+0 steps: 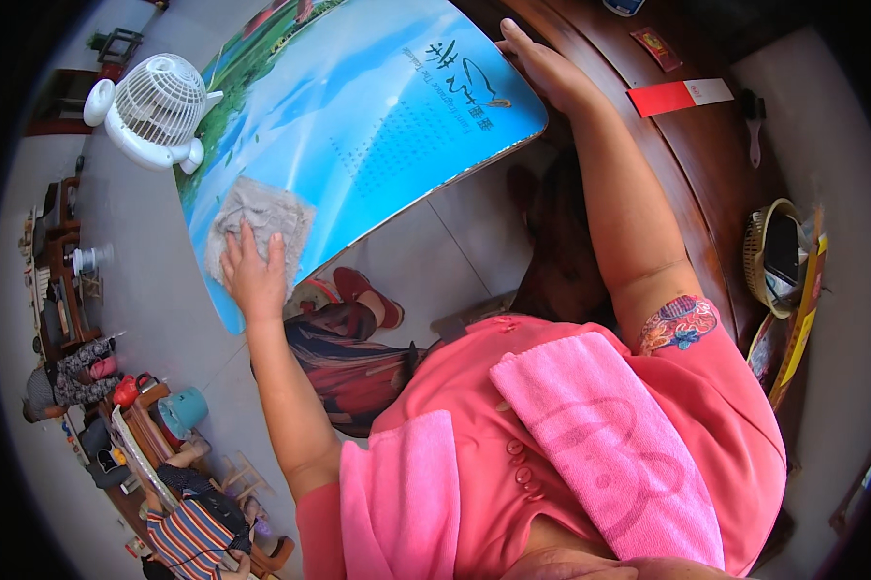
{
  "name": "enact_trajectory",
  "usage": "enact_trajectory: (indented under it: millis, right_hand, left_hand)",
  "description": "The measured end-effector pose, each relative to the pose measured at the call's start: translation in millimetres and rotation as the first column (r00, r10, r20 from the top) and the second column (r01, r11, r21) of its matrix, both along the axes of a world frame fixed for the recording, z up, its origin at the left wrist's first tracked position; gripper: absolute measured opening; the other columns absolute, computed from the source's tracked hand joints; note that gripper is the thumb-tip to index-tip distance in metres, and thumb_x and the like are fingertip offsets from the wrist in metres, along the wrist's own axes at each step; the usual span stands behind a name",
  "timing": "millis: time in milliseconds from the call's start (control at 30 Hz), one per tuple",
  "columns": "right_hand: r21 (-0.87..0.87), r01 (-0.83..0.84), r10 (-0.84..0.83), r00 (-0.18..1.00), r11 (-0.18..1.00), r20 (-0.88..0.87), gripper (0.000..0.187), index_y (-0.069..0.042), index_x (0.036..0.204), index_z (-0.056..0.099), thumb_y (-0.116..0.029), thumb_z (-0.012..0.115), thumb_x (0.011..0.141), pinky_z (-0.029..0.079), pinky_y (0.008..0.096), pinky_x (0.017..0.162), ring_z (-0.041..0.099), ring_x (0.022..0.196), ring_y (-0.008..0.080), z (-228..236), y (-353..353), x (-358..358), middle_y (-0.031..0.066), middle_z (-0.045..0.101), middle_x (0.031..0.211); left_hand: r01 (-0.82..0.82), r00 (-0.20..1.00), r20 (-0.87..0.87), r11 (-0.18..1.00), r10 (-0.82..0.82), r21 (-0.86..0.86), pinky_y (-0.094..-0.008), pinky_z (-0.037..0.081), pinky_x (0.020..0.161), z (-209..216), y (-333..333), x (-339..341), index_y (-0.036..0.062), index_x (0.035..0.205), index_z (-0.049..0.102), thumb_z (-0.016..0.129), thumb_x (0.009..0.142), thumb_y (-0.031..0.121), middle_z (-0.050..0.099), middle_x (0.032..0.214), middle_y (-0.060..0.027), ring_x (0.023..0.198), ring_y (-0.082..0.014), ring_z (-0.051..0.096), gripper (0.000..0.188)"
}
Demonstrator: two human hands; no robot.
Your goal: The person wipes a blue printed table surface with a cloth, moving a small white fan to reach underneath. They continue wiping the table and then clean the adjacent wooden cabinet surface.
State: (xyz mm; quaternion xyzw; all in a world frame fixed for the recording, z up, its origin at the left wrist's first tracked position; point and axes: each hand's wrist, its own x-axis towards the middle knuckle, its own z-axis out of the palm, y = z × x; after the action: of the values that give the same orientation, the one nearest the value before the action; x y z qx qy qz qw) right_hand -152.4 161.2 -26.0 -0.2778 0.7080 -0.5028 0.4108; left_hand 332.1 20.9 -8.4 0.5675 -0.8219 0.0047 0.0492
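Observation:
My left hand (pixel 252 273) lies with fingers spread on a crumpled grey cloth (pixel 283 215), pressing it against the tabletop. The cloth rests near the left front corner of a small table (pixel 358 106), whose glossy top is printed with blue sky, green landscape and dark lettering. My right hand (pixel 551 75) is at the table's far right edge, fingers stretched out and nothing seen in it. Whether its palm bears on the edge or only lies beside it, I cannot tell.
A white fan (pixel 160 111) stands by the table's left edge. On the brown wooden bench (pixel 663 184) at right are a red-and-white card (pixel 682 96), a brush (pixel 754 126) and a basket (pixel 753 253). A blue bucket (pixel 182 412) and people are farther left.

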Motion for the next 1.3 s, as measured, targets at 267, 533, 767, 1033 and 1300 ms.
enact_trajectory:
  millis: [267, 533, 767, 1033, 1300]
  right_hand:
    - [0.02, -0.048, 0.048, 0.998, 0.999, 0.031, 0.083, -0.003, 0.135, 0.058, -0.073, 0.039, 0.095, 0.047, 0.0344, 0.09, 0.061, 0.105, 0.0206, -2.1, -5.8, -8.1, 0.0147, 0.065, 0.119]
    - [0.005, 0.073, -0.073, 0.997, 0.997, 0.011, 0.08, -0.004, 0.134, 0.059, -0.071, 0.041, 0.096, 0.047, 0.0331, 0.096, 0.061, 0.108, 0.019, -7.9, -11.1, -10.0, 0.0126, 0.065, 0.121]
    - [-0.008, 0.192, -0.188, 0.968, 0.981, 0.165, 0.075, -0.003, 0.133, 0.059, -0.067, 0.043, 0.097, 0.047, 0.0312, 0.097, 0.061, 0.107, 0.0192, 12.3, -6.2, 4.6, 0.0122, 0.065, 0.122]
    - [0.023, 0.026, -0.03, 0.976, 0.999, 0.215, 0.083, 0.001, 0.134, 0.055, -0.071, 0.04, 0.096, 0.046, 0.0322, 0.101, 0.06, 0.114, 0.0206, 1.7, -4.3, -7.2, 0.0142, 0.063, 0.128]
    - [-0.015, 0.011, -0.009, 0.987, 1.0, 0.162, 0.079, -0.007, 0.133, 0.061, -0.073, 0.036, 0.096, 0.038, 0.0418, 0.103, 0.055, 0.115, 0.0237, -21.9, -6.2, -17.4, 0.0133, 0.065, 0.122]
  left_hand:
    - [0.365, 0.931, 0.04, 0.927, -0.363, -0.09, -0.0626, 0.023, 0.113, 7.0, 34.2, -139.3, 0.0204, 0.151, 0.043, 0.058, 0.09, 0.057, 0.035, 0.157, -0.021, 0.142, -0.0484, 0.031, 0.072]
    - [0.57, 0.822, 0.053, 0.816, -0.568, -0.094, -0.0628, 0.023, 0.113, 11.7, 64.6, -286.9, 0.0237, 0.153, 0.038, 0.05, 0.093, 0.06, 0.032, 0.158, -0.0195, 0.143, -0.0492, 0.029, 0.072]
    - [0.59, 0.805, -0.016, 0.802, -0.593, -0.095, -0.0609, 0.022, 0.115, 7.2, 66.7, -331.4, 0.0256, 0.152, 0.039, 0.049, 0.093, 0.062, 0.033, 0.159, -0.0168, 0.144, -0.0464, 0.028, 0.071]
    - [0.595, 0.792, -0.066, 0.792, -0.607, -0.134, -0.0594, 0.021, 0.117, 5.4, 50.0, -275.7, 0.0256, 0.15, 0.044, 0.052, 0.092, 0.063, 0.035, 0.158, -0.0128, 0.146, -0.0417, 0.028, 0.069]
    - [0.42, 0.907, 0.02, 0.898, -0.421, -0.134, -0.0547, 0.026, 0.115, 9.6, 20.0, -124.9, 0.0237, 0.149, 0.046, 0.056, 0.092, 0.057, 0.039, 0.156, -0.0143, 0.143, -0.0415, 0.033, 0.067]
